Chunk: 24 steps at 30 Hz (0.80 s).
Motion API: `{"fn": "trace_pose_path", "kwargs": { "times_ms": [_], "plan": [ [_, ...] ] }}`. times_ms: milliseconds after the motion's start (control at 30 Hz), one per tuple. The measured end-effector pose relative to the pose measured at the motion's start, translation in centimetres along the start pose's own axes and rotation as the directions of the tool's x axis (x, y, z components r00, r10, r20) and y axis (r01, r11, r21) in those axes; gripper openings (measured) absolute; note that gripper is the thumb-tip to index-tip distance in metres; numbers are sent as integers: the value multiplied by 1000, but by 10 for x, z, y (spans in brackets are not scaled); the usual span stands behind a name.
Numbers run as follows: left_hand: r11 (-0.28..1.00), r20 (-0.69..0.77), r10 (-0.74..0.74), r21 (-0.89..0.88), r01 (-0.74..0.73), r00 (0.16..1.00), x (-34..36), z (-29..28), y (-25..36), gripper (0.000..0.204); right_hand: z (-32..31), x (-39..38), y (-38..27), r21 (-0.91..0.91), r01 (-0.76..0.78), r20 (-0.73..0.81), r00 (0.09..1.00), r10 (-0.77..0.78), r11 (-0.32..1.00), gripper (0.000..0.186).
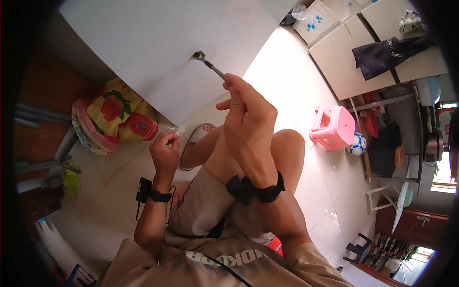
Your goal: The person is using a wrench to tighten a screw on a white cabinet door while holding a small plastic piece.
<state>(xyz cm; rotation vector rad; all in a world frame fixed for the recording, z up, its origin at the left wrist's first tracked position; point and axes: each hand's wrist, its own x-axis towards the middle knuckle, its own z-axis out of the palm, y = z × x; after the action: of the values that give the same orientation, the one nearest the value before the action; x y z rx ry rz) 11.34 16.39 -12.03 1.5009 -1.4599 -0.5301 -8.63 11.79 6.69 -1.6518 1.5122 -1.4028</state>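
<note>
My right hand (251, 115) is closed round the handle of a slim grey tool (217, 71) with a black collar and a small rounded head. Its head is at the face of a large white panel (158, 28); I cannot tell whether it touches. The tool's exact kind does not show. Lower and to the left, my left hand (165, 148) is closed with its fingertips pinched together near the panel's bottom corner. Something small and whitish shows at those fingertips, too small to name. Both wrists wear black straps with small devices.
Left of the panel lies a yellow and red fruit-patterned bag (117, 112). A pink plastic stool (333, 126) and a blue-and-white ball (357, 144) stand to the right on the tiled floor (330, 191). Dark cloth (382, 57) hangs on pale cabinets (342, 57). My sandalled foot (193, 143) is below the panel.
</note>
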Motion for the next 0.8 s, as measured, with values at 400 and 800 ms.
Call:
{"fn": "trace_pose_path", "kwargs": {
  "times_ms": [400,800],
  "plan": [
    [981,-80,82,-167,-95,993,52,8,46,10,-4,12,26,-62,-92,-74,993,88,994,24],
    [964,-85,142,-213,-157,986,80,26,74,6,15,15,34,-119,-71,-65,996,64,990,25]
  ]
}}
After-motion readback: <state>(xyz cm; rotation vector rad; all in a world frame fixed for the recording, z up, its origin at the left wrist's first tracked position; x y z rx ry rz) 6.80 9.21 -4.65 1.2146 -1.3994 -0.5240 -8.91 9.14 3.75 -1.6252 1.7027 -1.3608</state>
